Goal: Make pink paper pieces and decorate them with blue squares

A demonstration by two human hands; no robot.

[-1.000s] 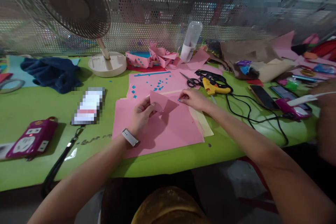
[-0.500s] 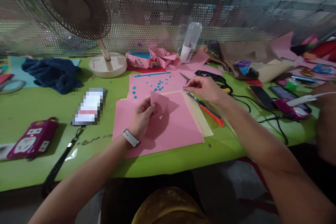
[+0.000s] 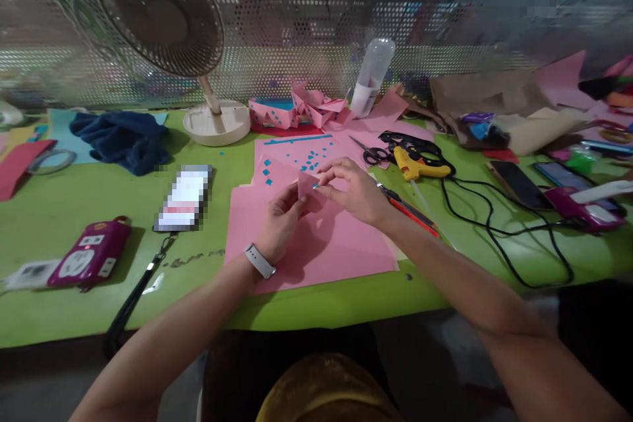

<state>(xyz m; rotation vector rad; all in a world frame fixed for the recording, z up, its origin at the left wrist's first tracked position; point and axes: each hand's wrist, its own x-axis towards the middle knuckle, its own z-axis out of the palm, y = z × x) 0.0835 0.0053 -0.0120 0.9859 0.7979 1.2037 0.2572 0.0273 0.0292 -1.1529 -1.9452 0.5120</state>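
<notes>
My left hand (image 3: 283, 219) is closed on a small folded pink paper piece (image 3: 307, 190), held just above a stack of pink sheets (image 3: 321, 244) on the green table (image 3: 99, 277). My right hand (image 3: 353, 190) meets it from the right, thumb and forefinger pinched on a tiny blue paper bit (image 3: 315, 186) at the folded piece's edge. A white watch sits on my left wrist. Several small blue paper squares (image 3: 301, 159) lie scattered on a pink sheet just beyond my hands.
A red-handled craft knife (image 3: 408, 209), scissors (image 3: 368, 153), a yellow glue gun (image 3: 418, 168) and black cable lie right of the paper. A fan (image 3: 168, 13), blue cloth (image 3: 121, 138), pink paper boxes (image 3: 297, 112), a bottle (image 3: 373, 72) and phones (image 3: 519, 184) stand around.
My right hand came back from the far pink sheet with a blue bit and joined the folded piece in my left hand. The camera view shifted slightly left.
</notes>
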